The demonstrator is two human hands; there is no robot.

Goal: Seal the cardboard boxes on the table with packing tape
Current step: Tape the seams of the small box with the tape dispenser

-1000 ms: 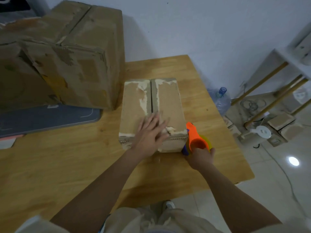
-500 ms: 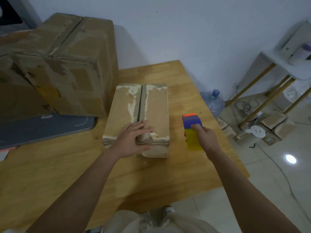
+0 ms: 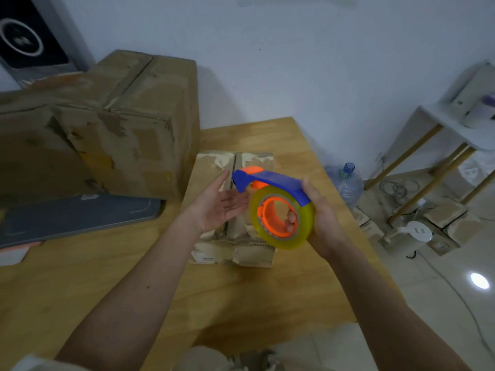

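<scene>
Holding the tape dispenser (image 3: 278, 207) above the small box (image 3: 242, 241), I keep my right hand (image 3: 320, 218) wrapped round the roll, fingers (image 3: 290, 219) hooked through the orange core so the blue blade end points toward my left hand (image 3: 218, 203). That hand is spread, palm up, just beside the blade, touching nothing; I judge it is placed to find the tape's free end. Below both hands, the box's centre seam appears unsealed. The large box (image 3: 107, 129) stands beyond my left hand, on the table (image 3: 160, 303).

Wooden table (image 3: 267, 303) under cardboard boxes (image 3: 233, 245)
</scene>
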